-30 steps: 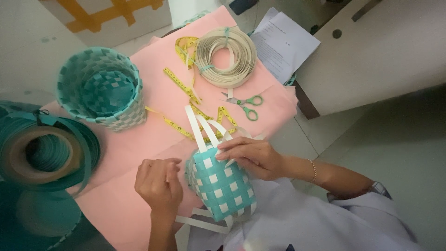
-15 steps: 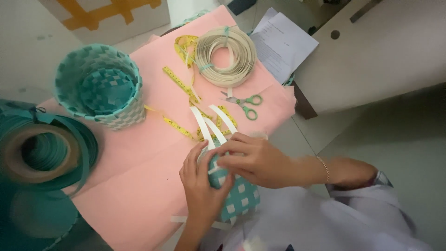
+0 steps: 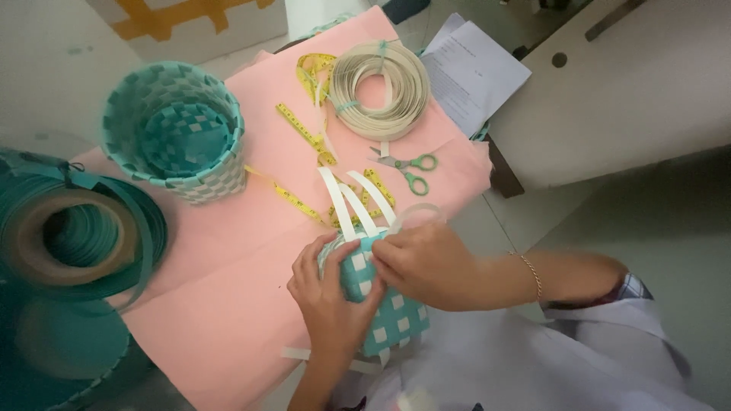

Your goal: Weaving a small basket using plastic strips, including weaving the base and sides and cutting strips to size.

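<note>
Work piece: small teal-and-white checked woven basket (image 3: 381, 308), unfinished, lying on its side at the near edge of the pink sheet (image 3: 228, 304), partly over the person's lap.

Loose ends: three white strips (image 3: 356, 199) stand up out of the basket's open end, fanned slightly apart; another white strip pokes out flat near the base.

Left hand: left hand (image 3: 331, 301) cups the basket's side, fingers curled round the weave and thumb up near the rim. A second ago this hand sat apart, to the left of the basket; half a second ago it was already closing in.

Right hand: right hand (image 3: 426, 262) lies over the rim, fingertips pressed together on a teal strip at the base of the white uprights. Exact pinch partly hidden by the knuckles.

Change noted: both hands are now clamped on the piece, so more of the checked wall is covered than before. The basket looks steadied for work at the rim; weaving at the top appears unfinished, judging by the free strip ends.

Surroundings, unmoved: finished teal woven basket (image 3: 175, 129) upright at far left; cream strip coil (image 3: 381, 87); yellow tape measure (image 3: 304, 129); green-handled scissors (image 3: 407, 167); teal strip reel (image 3: 68, 236) at left edge.
</note>
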